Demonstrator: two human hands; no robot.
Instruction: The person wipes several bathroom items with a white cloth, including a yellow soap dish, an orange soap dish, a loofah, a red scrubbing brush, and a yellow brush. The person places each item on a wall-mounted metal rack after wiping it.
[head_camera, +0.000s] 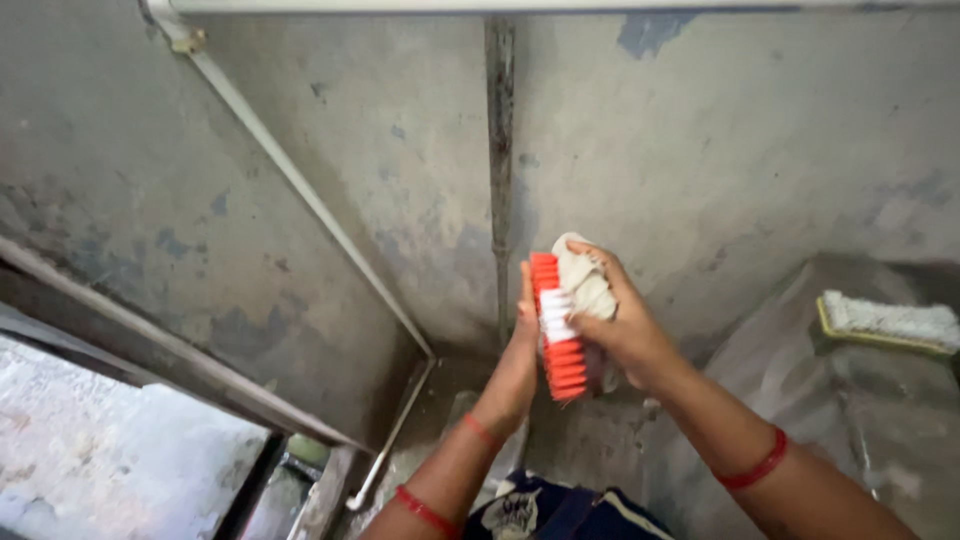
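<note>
Between two hands (575, 325), one brush (557, 325), one cloth (585, 280)

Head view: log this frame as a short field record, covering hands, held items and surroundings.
left hand: flat against the back of an orange and white scrub brush
right hand: presses a pale cloth onto the brush's bristles
wrists: red bands on both
setting: stained grey wall, white pipe running diagonally
other: second brush on ledge at right
</note>
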